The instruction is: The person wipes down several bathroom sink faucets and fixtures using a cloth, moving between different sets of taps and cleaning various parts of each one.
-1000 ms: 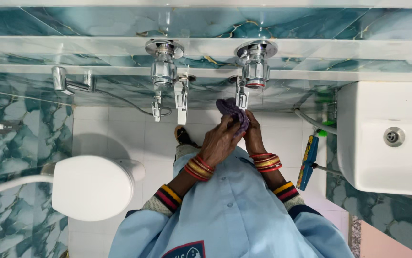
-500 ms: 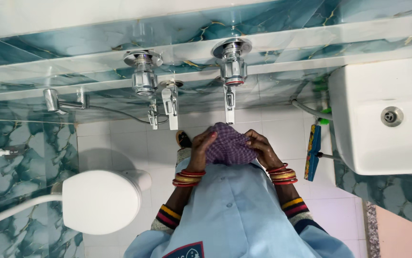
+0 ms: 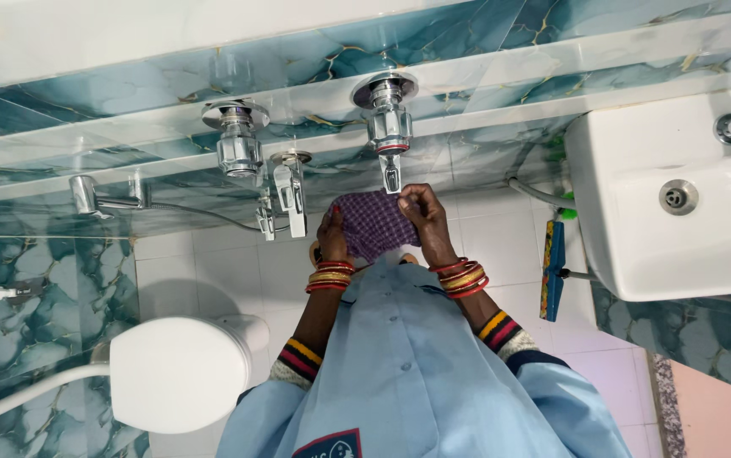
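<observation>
Here we note both hands closed on a purple checked cloth [image 3: 372,225], left hand [image 3: 332,237] gripping one edge, right hand [image 3: 421,212] pinching the other, just below a chrome tap [image 3: 388,136].

My one head camera looks down my front, close on my raised hands; wall taps [image 3: 387,127] at twelve o'clock, basin [image 3: 679,203] at three, toilet [image 3: 175,373] at eight.

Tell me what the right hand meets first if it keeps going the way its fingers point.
Probably the chrome tap spout: the right hand, pinching the checked cloth, is just below it, though depth is unclear.
</observation>
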